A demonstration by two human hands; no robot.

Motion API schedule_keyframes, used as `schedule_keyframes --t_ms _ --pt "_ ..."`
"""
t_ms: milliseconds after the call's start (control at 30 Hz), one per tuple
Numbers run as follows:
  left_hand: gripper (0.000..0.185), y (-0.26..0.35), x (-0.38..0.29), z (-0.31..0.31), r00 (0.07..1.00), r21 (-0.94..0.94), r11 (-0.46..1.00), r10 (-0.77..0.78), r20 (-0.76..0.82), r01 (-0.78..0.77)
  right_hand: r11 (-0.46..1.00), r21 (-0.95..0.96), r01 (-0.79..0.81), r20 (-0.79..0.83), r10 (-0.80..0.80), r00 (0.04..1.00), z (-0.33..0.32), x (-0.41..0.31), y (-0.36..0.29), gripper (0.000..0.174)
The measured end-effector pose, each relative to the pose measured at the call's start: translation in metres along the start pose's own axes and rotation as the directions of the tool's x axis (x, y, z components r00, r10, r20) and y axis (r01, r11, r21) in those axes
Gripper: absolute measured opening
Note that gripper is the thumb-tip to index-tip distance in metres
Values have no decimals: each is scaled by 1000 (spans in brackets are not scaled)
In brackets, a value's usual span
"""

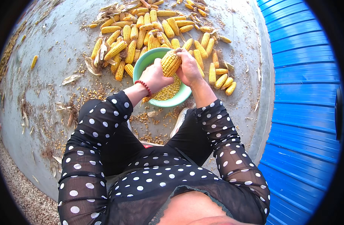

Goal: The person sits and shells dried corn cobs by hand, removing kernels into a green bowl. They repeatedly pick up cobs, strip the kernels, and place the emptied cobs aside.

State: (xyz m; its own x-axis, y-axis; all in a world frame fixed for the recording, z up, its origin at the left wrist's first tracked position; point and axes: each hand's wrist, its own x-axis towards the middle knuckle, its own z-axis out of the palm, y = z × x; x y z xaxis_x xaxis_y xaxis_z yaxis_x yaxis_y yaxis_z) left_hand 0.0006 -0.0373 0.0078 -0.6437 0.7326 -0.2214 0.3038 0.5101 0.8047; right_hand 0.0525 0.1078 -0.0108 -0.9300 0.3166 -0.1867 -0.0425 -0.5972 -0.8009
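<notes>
A thick yellow corn cob [171, 64] is held between both hands above a green plastic basin [179, 101]. My left hand [154, 76], with a dark red bead bracelet at the wrist, grips the cob's left and near side. My right hand [187, 65] holds its right side, with fingers at its far end. Loose yellow kernels [169, 91] lie in the basin below the hands. Part of the basin's inside is hidden by the hands and cob.
Beyond the basin, a large heap of corn cobs [141, 31] spreads over the concrete floor. Dry husks [71, 79] and scattered kernels lie at the left. A blue corrugated metal wall [304, 92] stands at the right. White shoes [180, 121] flank scattered kernels near the basin.
</notes>
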Motion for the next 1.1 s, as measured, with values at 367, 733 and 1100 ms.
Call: schedule_keyframes --t_ms 367,733,1100 --pt "45 -11 0 -14 959 -554 830 107 263 60 990 24 -142 115 138 984 9 -14 -26 28" --pt "47 -14 -3 -8 965 -493 870 115 236 17 986 47 -158 150 149 977 6 -10 -12 26" --pt "44 -13 0 -9 927 -597 774 38 373 209 987 -36 -157 186 161 969 10 -17 -23 23"
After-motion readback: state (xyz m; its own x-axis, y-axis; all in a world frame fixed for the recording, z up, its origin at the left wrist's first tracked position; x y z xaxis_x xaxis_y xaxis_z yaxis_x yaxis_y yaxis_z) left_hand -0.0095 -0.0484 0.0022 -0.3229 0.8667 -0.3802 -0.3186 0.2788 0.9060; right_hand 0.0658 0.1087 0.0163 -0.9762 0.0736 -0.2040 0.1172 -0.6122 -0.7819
